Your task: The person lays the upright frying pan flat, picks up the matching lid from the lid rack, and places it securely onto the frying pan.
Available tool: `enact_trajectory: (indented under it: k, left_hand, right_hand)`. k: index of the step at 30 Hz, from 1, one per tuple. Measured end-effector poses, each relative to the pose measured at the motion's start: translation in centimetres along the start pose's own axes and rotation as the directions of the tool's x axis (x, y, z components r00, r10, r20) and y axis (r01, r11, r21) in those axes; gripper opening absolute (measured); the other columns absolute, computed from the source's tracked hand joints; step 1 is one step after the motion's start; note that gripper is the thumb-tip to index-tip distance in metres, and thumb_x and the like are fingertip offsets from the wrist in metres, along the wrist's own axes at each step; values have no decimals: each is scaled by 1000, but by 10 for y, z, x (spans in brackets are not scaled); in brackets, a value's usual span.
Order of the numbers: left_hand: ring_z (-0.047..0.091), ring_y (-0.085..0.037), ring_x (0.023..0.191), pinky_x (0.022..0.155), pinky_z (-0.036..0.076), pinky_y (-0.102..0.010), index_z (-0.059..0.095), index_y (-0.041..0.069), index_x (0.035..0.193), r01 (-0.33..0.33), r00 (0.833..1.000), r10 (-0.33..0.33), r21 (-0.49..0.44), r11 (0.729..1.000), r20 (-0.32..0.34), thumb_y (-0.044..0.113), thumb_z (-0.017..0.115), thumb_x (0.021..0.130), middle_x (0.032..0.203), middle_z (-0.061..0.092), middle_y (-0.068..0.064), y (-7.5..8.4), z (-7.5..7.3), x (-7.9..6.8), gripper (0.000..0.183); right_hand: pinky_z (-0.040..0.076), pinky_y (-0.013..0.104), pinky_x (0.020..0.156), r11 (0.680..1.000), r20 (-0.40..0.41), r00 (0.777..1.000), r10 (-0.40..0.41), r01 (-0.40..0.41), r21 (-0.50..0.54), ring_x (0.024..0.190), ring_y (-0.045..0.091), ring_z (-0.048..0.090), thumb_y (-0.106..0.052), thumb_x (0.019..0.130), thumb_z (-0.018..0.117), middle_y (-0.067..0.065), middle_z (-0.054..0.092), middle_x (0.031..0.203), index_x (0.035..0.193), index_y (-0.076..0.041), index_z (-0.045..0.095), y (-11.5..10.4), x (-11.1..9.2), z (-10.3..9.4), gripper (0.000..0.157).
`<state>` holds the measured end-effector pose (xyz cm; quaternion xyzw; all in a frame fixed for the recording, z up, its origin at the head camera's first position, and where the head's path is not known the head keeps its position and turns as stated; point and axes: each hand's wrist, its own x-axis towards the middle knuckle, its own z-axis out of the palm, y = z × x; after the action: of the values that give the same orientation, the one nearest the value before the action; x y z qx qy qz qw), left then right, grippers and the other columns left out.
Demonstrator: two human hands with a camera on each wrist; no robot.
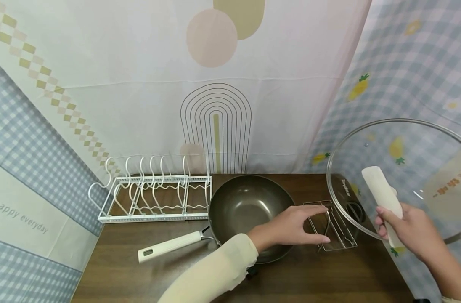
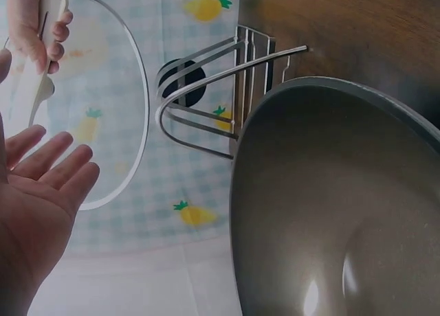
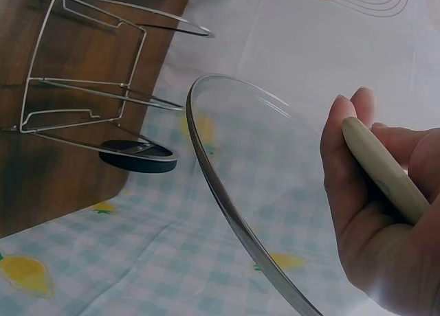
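Note:
On the right in the head view, my right hand (image 1: 414,229) grips the cream handle (image 1: 380,185) of a large round glass lid (image 1: 423,162). The lid is held up and tilted, its metal rim (image 3: 216,182) crossing the right wrist view. My left hand (image 1: 296,225), fingers extended and thumb apart, reaches over the right side of a dark wok (image 1: 239,202). Nothing is in that hand. A wire lid rack (image 1: 338,233) stands just beyond its fingertips, with upright loops (image 3: 155,96) showing in the right wrist view.
The wok's cream handle (image 1: 170,247) points left. Behind it on the left stands a white wire rack (image 1: 158,218) with curved dividers. A black round object (image 3: 137,158) sits by the lid rack. Fabric-covered walls border the wooden tabletop (image 1: 113,261).

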<state>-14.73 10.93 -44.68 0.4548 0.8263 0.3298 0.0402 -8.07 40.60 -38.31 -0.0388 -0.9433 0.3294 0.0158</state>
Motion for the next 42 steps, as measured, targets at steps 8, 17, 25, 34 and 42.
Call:
enact_trajectory:
  k: [8,17,25,34,42]
  left_hand:
    - [47,-1,142,115,34,-12,52,22,151,-32,997,29,-35,999,-72,50,73,93,154,54,7,2,-9,-10,67]
    - [50,-2,140,114,36,-12,53,20,150,-48,991,37,-83,995,-127,45,76,92,151,57,4,-1,-22,-31,67]
    - [53,-6,138,114,39,-17,53,20,150,-42,988,28,-88,995,-154,43,77,91,149,59,2,-9,-33,-51,68]
    - [56,-9,136,113,44,-21,54,16,149,-37,982,16,-104,994,-189,40,79,90,148,61,2,-19,-42,-72,69]
    - [58,-10,135,113,46,-26,54,18,149,-3,983,-37,-220,975,-181,35,80,88,147,61,2,-28,-47,-90,68]
  right_hand:
    - [57,33,48,996,14,1000,-9,7,86,55,15,67,-31,108,54,-4,69,70,101,9,63,-10,-1,4,41]
    - [57,35,46,988,25,1000,-16,12,156,53,17,67,-24,108,56,-4,69,68,100,9,63,-16,0,11,35]
    - [58,38,47,981,75,997,-24,9,196,55,19,68,-26,109,55,0,69,68,99,9,62,-27,0,17,36]
    - [58,38,46,972,86,993,-79,57,227,52,20,67,-23,108,55,5,68,67,98,10,60,-36,-2,32,34]
    - [58,41,45,956,144,984,-106,60,288,53,21,67,-23,108,55,9,68,71,100,10,57,-46,0,44,34]
